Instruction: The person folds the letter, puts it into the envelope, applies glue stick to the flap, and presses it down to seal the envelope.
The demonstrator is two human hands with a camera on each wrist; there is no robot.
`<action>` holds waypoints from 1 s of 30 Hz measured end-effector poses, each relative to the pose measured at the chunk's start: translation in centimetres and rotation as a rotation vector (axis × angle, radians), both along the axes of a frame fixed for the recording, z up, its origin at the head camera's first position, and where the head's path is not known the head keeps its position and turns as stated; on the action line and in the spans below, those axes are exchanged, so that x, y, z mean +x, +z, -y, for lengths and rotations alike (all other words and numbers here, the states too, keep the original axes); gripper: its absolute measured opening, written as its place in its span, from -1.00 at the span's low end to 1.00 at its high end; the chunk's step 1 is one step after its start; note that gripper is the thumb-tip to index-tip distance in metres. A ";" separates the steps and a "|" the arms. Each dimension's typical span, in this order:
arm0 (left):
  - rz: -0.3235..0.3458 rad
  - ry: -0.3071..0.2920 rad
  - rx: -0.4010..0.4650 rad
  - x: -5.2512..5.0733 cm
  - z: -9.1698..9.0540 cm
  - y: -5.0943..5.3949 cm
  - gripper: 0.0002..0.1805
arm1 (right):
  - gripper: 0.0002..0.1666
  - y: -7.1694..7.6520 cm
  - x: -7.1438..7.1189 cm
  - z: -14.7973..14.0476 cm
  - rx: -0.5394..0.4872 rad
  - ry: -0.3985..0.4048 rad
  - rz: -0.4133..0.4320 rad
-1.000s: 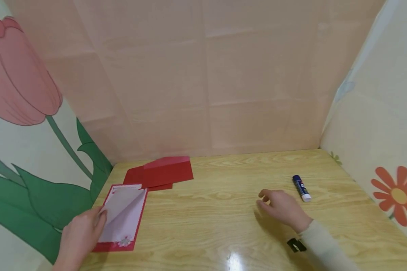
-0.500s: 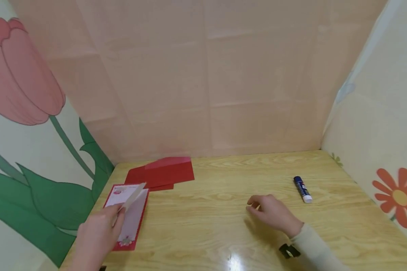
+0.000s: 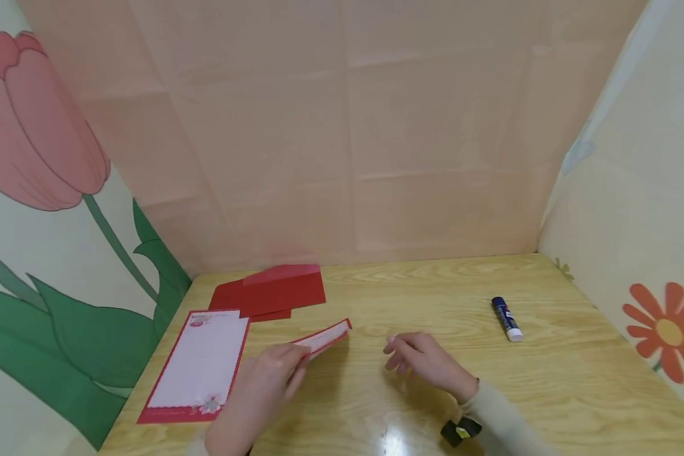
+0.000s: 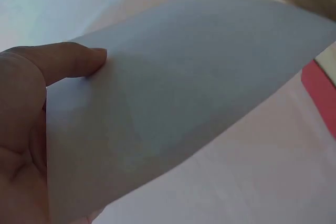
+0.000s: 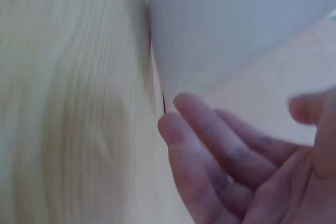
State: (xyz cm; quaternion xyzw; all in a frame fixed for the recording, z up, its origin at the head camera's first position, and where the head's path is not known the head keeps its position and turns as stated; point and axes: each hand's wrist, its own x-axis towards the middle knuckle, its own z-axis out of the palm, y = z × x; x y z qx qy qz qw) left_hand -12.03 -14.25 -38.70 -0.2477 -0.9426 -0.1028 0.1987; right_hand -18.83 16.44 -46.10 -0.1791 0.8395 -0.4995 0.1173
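Note:
A sheet of letter paper [image 3: 325, 337] with a red border is pinched between thumb and fingers of my left hand [image 3: 268, 386], above the middle of the table. In the left wrist view the plain back of the sheet [image 4: 184, 93] faces the camera, with the thumb flat on it. My right hand [image 3: 430, 364] hovers to the right of the sheet, fingers loosely bent and holding nothing. The right wrist view has these fingers [image 5: 226, 150] apart from the paper. More letter paper [image 3: 199, 361], white with a red border and a flower, lies at the left.
Red envelopes [image 3: 279, 291] lie overlapped at the back left of the wooden table [image 3: 376, 297]. A glue stick [image 3: 507, 319], dark blue with a white end, lies at the right. A papered wall [image 3: 348, 158] stands behind, with flower-printed walls at both sides.
My left hand has lifted the sheet off the paper at the left and carried it right, to the middle. My right hand has moved left toward it.

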 end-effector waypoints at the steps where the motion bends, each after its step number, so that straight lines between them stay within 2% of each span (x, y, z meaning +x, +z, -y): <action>1: -0.005 -0.047 -0.011 -0.1 -0.6 -0.3 -0.77 | -0.35 0.0 0.0 0.2 -0.035 -0.022 0.053; 4: 0.008 -0.169 -0.058 -0.4 -2.3 -1.0 -0.73 | -0.26 0.2 0.2 0.6 -0.124 -0.089 0.200; 7: 0.022 -0.241 -0.107 -0.6 -3.8 -1.7 -0.71 | -0.35 0.0 0.2 0.8 -0.143 -0.140 0.274; 9: 0.018 -0.269 -0.124 -0.7 -4.4 -2.0 -0.71 | -0.52 -0.1 0.1 0.8 -0.150 -0.151 0.291; 11: -0.017 -0.287 -0.121 -0.8 -4.8 -2.3 -0.72 | -0.66 -0.4 -0.1 0.7 -0.157 -0.168 0.278; 13: 0.007 -0.294 -0.089 -0.8 -4.9 -2.5 -0.71 | -0.72 -0.5 -0.2 0.5 -0.180 -0.167 0.246; 14: 0.040 -0.298 -0.061 -0.9 -4.7 -2.6 -0.68 | -0.70 -0.4 -0.3 0.3 -0.195 -0.162 0.228; 16: 0.154 -0.288 0.017 -1.0 -4.3 -2.4 -0.59 | -0.63 -0.3 -0.4 -0.2 -0.212 -0.157 0.194; 18: 0.258 -0.245 0.101 -1.3 -3.8 -2.1 -0.52 | -0.58 0.0 -0.5 -0.9 -0.236 -0.139 0.181; 20: 0.288 -0.178 0.175 -1.8 -3.2 -2.0 -0.51 | -0.54 0.3 -0.5 -1.7 -0.263 -0.118 0.173; 24: 0.273 -0.010 0.337 -3.5 -2.0 -2.6 -0.55 | -0.46 0.8 -0.5 -2.9 -0.324 -0.082 0.160; 26: 0.338 0.037 0.452 -4.4 -1.5 -3.3 -0.52 | -0.43 1.0 -0.5 -3.2 -0.350 -0.067 0.160; 28: 0.457 0.024 0.593 -5.1 -1.1 -4.1 -0.46 | -0.41 1.2 -0.5 -3.3 -0.372 -0.047 0.163; 30: 0.596 -0.027 0.725 -5.8 -0.8 -5.0 -0.41 | -0.39 1.3 -0.5 -3.3 -0.387 -0.035 0.174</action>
